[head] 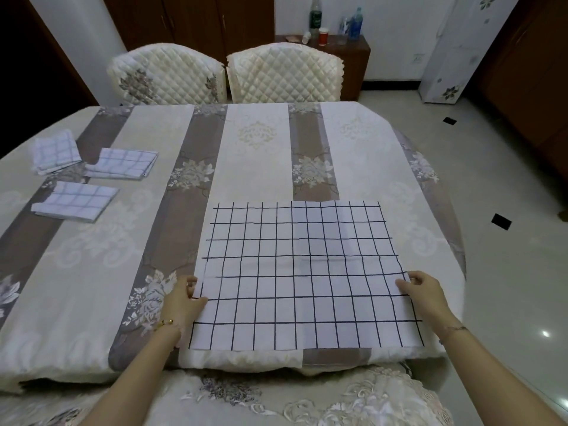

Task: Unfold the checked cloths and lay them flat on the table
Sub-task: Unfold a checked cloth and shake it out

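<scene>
You're standing in a home dining room. The counter (pixel 255 167) is draped in striped, flower-patterned fabric, and two chairs (pixel 167 75) in quilted cream covers are pushed up to its far edge. Beyond its far right corner, a dark wooden sideboard (pixel 353 66) carries drink bottles (pixel 315 16) and a red cup (pixel 322 36). A tall appliance (pixel 448 50) under a floral dust cover stands further right. Dark wooden doors (pixel 190 23) line the back wall, and the floor (pixel 507 272) is glossy tile.

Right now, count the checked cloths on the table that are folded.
3, at the left of the table: far-left folded cloth, middle folded cloth beside it, front folded cloth nearest the person. The unfolded cloth in front isn't counted. None appears hidden.
</scene>
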The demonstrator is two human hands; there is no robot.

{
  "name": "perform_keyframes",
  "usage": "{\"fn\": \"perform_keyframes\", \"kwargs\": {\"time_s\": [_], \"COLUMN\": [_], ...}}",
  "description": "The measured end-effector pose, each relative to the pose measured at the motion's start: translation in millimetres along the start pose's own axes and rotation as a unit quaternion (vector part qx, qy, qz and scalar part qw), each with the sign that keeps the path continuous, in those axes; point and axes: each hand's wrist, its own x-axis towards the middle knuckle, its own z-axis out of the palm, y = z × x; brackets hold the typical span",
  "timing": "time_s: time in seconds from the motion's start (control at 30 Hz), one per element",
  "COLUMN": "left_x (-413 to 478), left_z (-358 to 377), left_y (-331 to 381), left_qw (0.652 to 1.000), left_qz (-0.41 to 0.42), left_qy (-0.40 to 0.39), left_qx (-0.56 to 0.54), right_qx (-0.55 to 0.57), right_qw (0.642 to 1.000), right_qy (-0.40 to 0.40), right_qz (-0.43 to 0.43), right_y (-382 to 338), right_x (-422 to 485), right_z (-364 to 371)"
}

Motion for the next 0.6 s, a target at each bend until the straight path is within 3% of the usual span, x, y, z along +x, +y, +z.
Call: {"fn": "perform_keyframes", "kwargs": {"time_s": [0.07, 0.13, 0.27, 0.37, 0.47, 0.6], "left_x": [-4, -8, -22, -36, -42, -39], "left_z": [5, 11, 36, 66, 87, 92], "left_y": [3, 6, 29, 43, 49, 38], "left_qw": [0.993, 0.961, 0.92, 0.862, 0.826, 0.805], "left_qz": [0.057, 0.144, 0.298, 0.418, 0.41, 0.397], "left_qy": [0.032, 0.075, 0.018, -0.024, -0.102, -0.129], "left_qx": [0.101, 0.225, 0.253, 0.285, 0.373, 0.422], "right_qx": [-0.039, -0.088, -0.202, -0.242, -0.294, -0.384], "right_qw": [0.999, 0.994, 0.957, 0.93, 0.879, 0.853], "right_qy": [0.015, 0.047, 0.128, 0.044, -0.047, -0.14], "right_qz": [-0.006, -0.032, -0.165, -0.274, -0.373, -0.325], "right_y": [0, 0, -12, -27, -37, -45], "right_x": [1, 0, -9, -13, -10, 7], "right_z": [4, 7, 17, 40, 68, 80]}}
